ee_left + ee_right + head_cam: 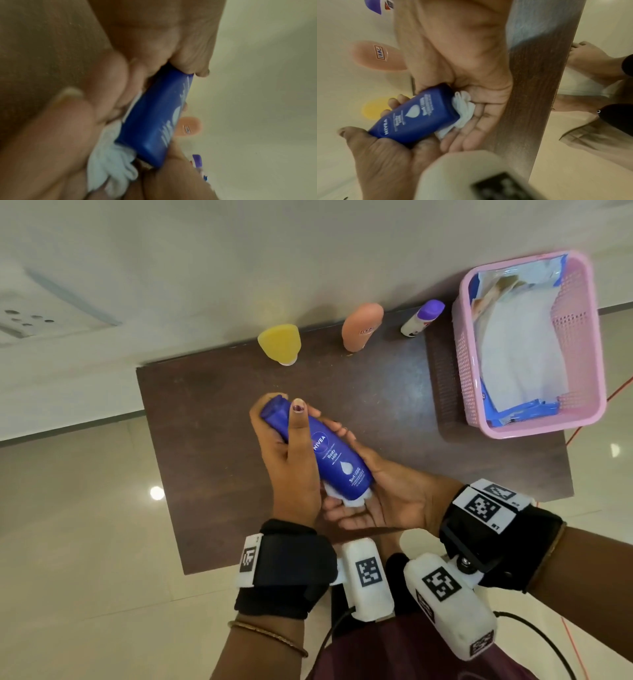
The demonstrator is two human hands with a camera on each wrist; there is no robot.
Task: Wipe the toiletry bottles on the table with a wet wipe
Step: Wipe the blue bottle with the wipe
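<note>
A blue Nivea bottle (337,460) (412,116) (154,121) is held tilted above the brown table (212,467). My left hand (301,422) (376,155) grips its cap end, thumb lying on top. My right hand (370,505) (481,97) lies palm up under the base with fingers fairly straight. A crumpled white wet wipe (352,503) (464,108) (111,162) is pressed between that palm and the bottle's base. A yellow bottle (279,344), a peach bottle (363,326) and a white bottle with a purple cap (423,318) stand along the table's far edge.
A pink plastic basket (582,419) sits at the table's right end and holds an opened blue wipes packet (524,354). A wall runs just behind the far edge. Bare tabletop lies between my hands and the row of bottles.
</note>
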